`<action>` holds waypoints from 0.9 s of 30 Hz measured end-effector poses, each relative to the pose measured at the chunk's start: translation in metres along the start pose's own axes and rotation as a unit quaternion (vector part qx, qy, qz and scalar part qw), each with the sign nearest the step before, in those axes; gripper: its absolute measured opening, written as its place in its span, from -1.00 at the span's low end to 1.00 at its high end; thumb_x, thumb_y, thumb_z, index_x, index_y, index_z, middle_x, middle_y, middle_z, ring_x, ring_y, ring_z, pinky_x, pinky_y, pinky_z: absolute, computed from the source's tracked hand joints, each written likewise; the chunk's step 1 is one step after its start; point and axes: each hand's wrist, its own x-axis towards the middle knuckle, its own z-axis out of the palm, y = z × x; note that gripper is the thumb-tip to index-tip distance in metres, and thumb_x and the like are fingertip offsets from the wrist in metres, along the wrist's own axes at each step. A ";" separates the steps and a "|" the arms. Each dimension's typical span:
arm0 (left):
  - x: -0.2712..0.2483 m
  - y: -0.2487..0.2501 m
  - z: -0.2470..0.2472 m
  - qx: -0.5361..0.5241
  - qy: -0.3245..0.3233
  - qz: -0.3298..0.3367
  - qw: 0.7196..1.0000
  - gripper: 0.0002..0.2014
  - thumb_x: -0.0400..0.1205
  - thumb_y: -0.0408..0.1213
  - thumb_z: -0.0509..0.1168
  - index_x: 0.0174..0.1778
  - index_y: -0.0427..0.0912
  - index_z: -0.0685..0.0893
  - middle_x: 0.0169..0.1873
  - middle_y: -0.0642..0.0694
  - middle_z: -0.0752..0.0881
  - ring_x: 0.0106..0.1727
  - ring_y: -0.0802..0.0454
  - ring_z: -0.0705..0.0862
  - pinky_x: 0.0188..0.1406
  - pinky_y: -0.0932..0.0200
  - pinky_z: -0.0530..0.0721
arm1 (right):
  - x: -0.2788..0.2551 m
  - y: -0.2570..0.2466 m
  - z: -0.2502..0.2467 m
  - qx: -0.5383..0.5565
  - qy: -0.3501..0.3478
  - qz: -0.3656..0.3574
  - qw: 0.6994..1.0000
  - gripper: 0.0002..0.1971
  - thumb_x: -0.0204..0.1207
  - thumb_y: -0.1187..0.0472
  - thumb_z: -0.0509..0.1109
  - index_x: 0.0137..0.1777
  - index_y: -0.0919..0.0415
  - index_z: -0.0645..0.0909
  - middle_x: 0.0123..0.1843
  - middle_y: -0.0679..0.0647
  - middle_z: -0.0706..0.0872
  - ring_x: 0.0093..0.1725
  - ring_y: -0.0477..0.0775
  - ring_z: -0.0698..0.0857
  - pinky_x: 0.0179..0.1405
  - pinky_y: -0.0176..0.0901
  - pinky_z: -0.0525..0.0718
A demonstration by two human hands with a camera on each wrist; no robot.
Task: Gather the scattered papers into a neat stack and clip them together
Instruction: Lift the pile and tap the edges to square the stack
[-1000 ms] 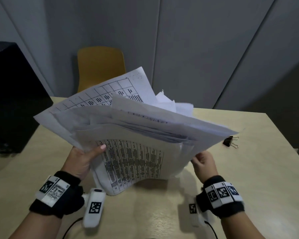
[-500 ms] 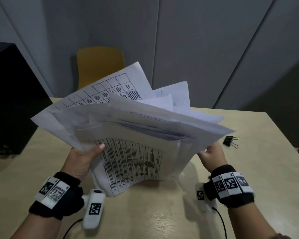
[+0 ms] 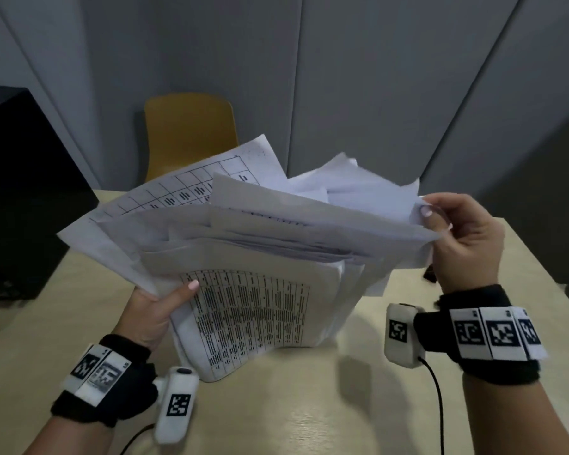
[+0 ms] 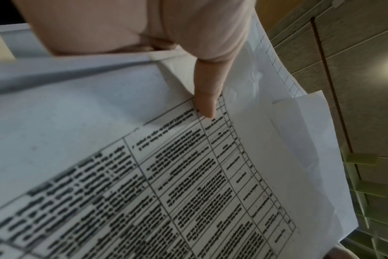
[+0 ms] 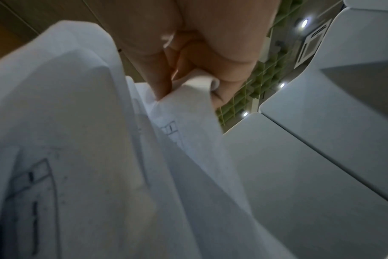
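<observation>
A loose, fanned bundle of white papers [image 3: 250,244] stands on its lower edge on the table [image 3: 309,405], sheets sticking out at odd angles. My left hand [image 3: 165,307] grips the bundle's left side, thumb on the front sheet printed with a dense table [image 4: 188,175]. My right hand [image 3: 463,238] is raised at the upper right and pinches the corner of a sheet [image 5: 195,91] between thumb and fingers. The black binder clip [image 3: 429,276] lies on the table behind my right wrist, mostly hidden.
A yellow chair [image 3: 189,133] stands behind the table's far edge. A black box [image 3: 20,192] sits at the table's left. Grey wall panels rise behind. Cables trail from both wrist cameras near the front edge.
My right hand has risen from the bundle's lower right edge to its upper right corner and now pinches a sheet there. The left hand has kept its grip.
</observation>
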 end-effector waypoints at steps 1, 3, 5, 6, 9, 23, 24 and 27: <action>0.000 -0.001 -0.001 0.009 0.010 -0.008 1.000 -0.49 -0.13 0.18 0.67 -0.56 -0.16 0.73 -0.48 -0.07 0.76 -0.36 0.08 0.74 -0.22 0.27 0.72 | 0.000 0.003 -0.001 0.005 0.026 0.007 1.000 -0.68 0.48 0.53 0.29 -0.19 0.04 0.62 -0.31 -0.35 0.74 -0.29 -0.32 0.65 -0.22 -0.46 0.57; 0.001 -0.006 -0.006 0.025 0.037 -0.017 0.999 -0.37 -0.15 0.20 0.67 -0.56 -0.26 0.60 -0.52 -0.21 0.64 -0.40 -0.03 0.67 -0.21 0.19 0.69 | 0.000 0.008 -0.005 0.014 0.076 0.027 0.997 -0.73 0.49 0.42 0.31 -0.19 -0.02 0.62 -0.33 -0.30 0.74 -0.31 -0.26 0.64 -0.23 -0.36 0.59; 0.001 -0.008 -0.008 0.039 0.046 -0.024 0.998 -0.26 -0.14 0.21 0.67 -0.49 -0.39 0.55 -0.55 -0.21 0.64 -0.42 -0.05 0.67 -0.22 0.17 0.70 | 0.000 0.014 -0.009 0.031 0.117 0.047 0.992 -0.78 0.49 0.36 0.33 -0.19 -0.02 0.62 -0.37 -0.28 0.73 -0.34 -0.26 0.61 -0.26 -0.35 0.58; 0.002 -0.008 -0.009 0.048 0.044 -0.025 0.998 -0.21 -0.13 0.22 0.66 -0.44 -0.46 0.57 -0.53 -0.22 0.67 -0.41 -0.06 0.69 -0.22 0.17 0.72 | 0.000 0.016 -0.011 0.044 0.130 0.055 0.989 -0.79 0.49 0.36 0.34 -0.19 -0.01 0.62 -0.38 -0.28 0.73 -0.36 -0.27 0.60 -0.27 -0.36 0.58; 0.002 -0.009 -0.015 0.081 0.047 -0.020 0.995 0.02 -0.07 0.27 0.62 -0.33 -0.75 0.47 -0.36 -0.42 0.63 -0.30 -0.21 0.64 -0.11 0.07 0.65 | -0.003 0.021 -0.011 0.065 0.143 0.079 0.984 -0.79 0.51 0.39 0.34 -0.20 0.04 0.60 -0.42 -0.28 0.72 -0.40 -0.29 0.60 -0.31 -0.44 0.57; -0.001 -0.004 -0.008 0.136 0.064 -0.008 0.989 -0.23 0.12 0.26 0.55 -0.37 -0.50 0.54 -0.43 -0.35 0.55 -0.49 -0.13 0.48 -0.20 0.26 0.63 | -0.030 0.039 0.004 0.323 0.250 0.296 0.864 -0.68 0.51 0.43 0.30 0.12 0.02 0.43 -0.10 0.07 0.67 -0.31 -0.12 0.71 -0.52 -0.39 0.61; -0.001 -0.005 -0.009 0.134 0.062 -0.010 0.989 -0.20 0.06 0.29 0.56 -0.36 -0.48 0.55 -0.41 -0.29 0.52 -0.45 -0.08 0.47 -0.23 0.21 0.60 | -0.032 0.042 0.010 0.330 0.259 0.330 0.846 -0.68 0.52 0.41 0.30 0.14 0.01 0.41 -0.10 0.07 0.64 -0.35 -0.13 0.70 -0.55 -0.36 0.59; 0.000 -0.006 -0.011 0.138 0.055 -0.009 0.989 0.00 -0.09 0.41 0.54 -0.41 -0.63 0.48 -0.33 -0.33 0.51 -0.33 -0.14 0.46 -0.22 0.11 0.49 | -0.042 0.053 0.029 0.314 0.187 0.437 0.822 -0.55 0.48 0.52 0.22 0.25 0.02 0.38 -0.07 0.13 0.64 -0.22 0.04 0.68 -0.38 -0.16 0.74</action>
